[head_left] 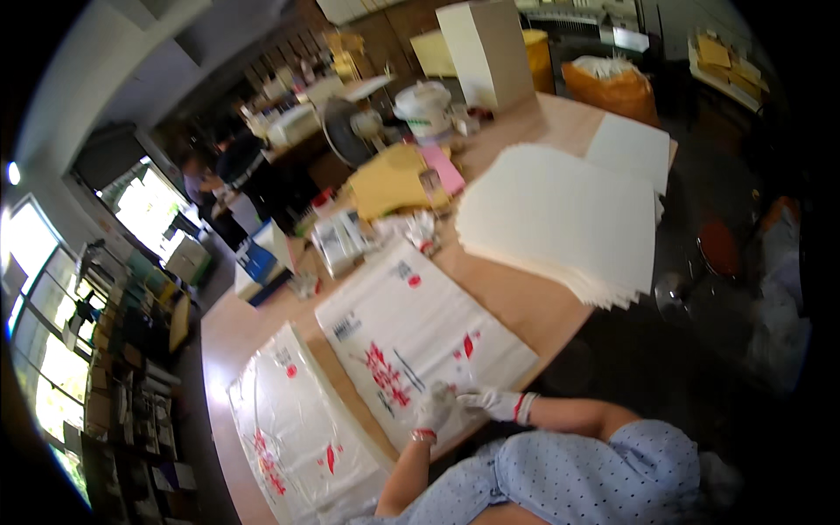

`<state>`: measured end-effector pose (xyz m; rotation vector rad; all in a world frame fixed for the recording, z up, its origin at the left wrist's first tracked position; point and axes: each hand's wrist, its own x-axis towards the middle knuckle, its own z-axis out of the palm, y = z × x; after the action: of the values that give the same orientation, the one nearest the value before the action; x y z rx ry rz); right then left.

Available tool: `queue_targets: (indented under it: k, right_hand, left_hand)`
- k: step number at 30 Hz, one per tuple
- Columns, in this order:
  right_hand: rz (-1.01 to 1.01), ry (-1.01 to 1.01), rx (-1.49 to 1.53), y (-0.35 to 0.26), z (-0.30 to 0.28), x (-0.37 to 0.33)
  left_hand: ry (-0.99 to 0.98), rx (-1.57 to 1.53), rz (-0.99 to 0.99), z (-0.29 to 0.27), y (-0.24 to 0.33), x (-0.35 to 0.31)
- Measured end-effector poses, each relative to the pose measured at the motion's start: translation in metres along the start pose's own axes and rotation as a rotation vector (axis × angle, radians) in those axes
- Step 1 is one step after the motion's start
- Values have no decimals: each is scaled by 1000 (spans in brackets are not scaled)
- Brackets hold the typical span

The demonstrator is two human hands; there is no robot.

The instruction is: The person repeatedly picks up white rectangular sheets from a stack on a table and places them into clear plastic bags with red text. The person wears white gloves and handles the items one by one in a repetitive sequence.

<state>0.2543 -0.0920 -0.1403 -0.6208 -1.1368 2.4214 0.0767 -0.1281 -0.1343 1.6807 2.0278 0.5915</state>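
A stack of white plastic bags (429,306) printed with red and dark marks lies in front of me on the wooden table. At its near edge, my left hand (435,408) in a white glove is closed, its fingers curled. My right hand (497,404), gloved in white with a red-trimmed cuff, comes in from the right with its fingers drawn together, meeting the left. Whatever is between the fingers of either hand is too small and blurred to make out. To the left lies a second pile of similar printed bags (306,429) with a shiny surface.
A fanned stack of white sheets (560,219) covers the table's right side. Farther back are yellow sheets (389,182), a pink sheet (444,169), a white bucket (425,109), a fan (346,131) and a tall white box (486,54). People (249,171) stand at the far left.
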Motion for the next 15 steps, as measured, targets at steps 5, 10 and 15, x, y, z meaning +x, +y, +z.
queue_targets:
  k: [5, 10, 15]
  right_hand:
    - [-200, 548, -1372, -9, -35, 68]
    - [-555, 357, -1274, -86, -17, 34]
    - [-728, 178, -1135, -48, 16, 117]
  left_hand:
    - [300, -1455, -291, -24, -52, 78]
    - [230, -1403, -220, -81, -67, 93]
    - [99, -1194, -67, -117, 33, 85]
